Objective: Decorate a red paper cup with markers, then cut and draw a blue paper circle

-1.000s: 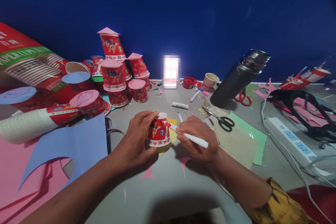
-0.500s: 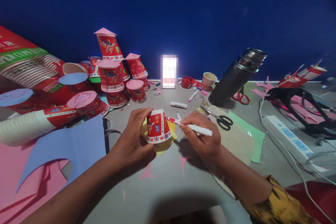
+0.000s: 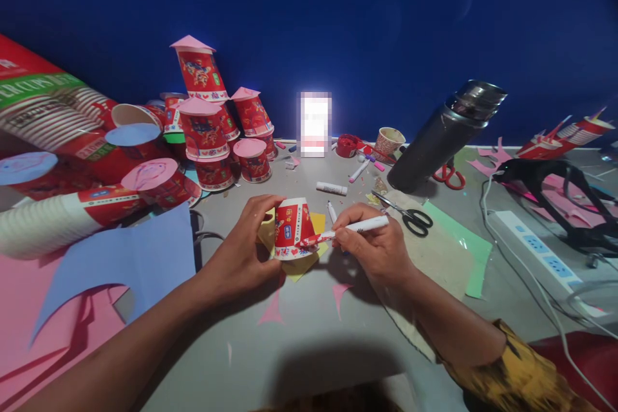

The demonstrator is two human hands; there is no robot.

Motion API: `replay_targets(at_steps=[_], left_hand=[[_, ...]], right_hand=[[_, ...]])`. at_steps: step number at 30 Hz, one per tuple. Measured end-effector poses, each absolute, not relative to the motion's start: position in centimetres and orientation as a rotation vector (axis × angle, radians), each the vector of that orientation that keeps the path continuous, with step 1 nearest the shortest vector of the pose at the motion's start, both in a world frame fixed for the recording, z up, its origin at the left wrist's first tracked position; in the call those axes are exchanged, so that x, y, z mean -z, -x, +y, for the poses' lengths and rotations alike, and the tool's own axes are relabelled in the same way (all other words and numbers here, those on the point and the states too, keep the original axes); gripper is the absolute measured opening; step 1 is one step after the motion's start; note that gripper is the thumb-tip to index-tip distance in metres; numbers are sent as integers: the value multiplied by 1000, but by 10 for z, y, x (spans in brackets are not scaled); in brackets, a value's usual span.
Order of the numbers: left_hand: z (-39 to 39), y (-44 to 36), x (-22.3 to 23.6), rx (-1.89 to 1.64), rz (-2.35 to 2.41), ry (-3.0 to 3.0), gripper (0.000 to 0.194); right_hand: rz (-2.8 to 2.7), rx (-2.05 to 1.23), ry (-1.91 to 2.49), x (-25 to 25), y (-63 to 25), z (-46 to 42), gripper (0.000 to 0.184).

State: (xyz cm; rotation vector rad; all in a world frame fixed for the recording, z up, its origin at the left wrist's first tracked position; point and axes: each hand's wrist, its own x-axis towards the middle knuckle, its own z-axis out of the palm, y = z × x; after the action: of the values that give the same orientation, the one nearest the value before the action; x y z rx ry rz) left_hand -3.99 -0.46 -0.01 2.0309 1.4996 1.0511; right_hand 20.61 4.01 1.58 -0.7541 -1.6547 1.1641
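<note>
One red paper cup (image 3: 291, 219) is held mid-scene, mouth down, its long axis nearly upright and its narrow base pointing up. The left hand (image 3: 248, 238) grips it from the left, fingers up by the base, thumb low by the rim, forearm slanting in from the near left. The right hand (image 3: 371, 241) pinches a white marker (image 3: 369, 224), which slopes down leftward, its red end at the cup's lower right side. Yellow paper (image 3: 317, 224) lies beyond on the surface (image 3: 309, 306).
</note>
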Motion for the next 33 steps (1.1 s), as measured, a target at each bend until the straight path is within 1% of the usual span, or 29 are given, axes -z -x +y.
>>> replay_targets(at_steps=[4, 8, 13, 17, 23, 30, 33], left_hand=[[-5, 40, -1, -1038, 1524, -2045, 79], [-7, 38, -4, -1015, 1517, -2062, 80], [-10, 33, -8, -1009, 1534, -2047, 76], [-9, 34, -8, -1013, 1528, -2040, 76], [-9, 35, -8, -980, 1468, -2057, 78], [-12, 33, -10, -970, 1389, -2068, 74], [-12, 33, -10, -977, 1385, -2038, 74]], right_hand=[[-1688, -1137, 764, -18, -205, 40, 8], [-1586, -1087, 844, -16, -205, 43, 10], [-1663, -1188, 781, -21, -205, 44, 11], [-1681, -1119, 801, -22, -205, 45, 12], [-1476, -1233, 820, -15, -202, 47, 18], [-1329, -1156, 906, -18, -200, 51, 28], [-1268, -1174, 932, -20, -199, 52, 33]])
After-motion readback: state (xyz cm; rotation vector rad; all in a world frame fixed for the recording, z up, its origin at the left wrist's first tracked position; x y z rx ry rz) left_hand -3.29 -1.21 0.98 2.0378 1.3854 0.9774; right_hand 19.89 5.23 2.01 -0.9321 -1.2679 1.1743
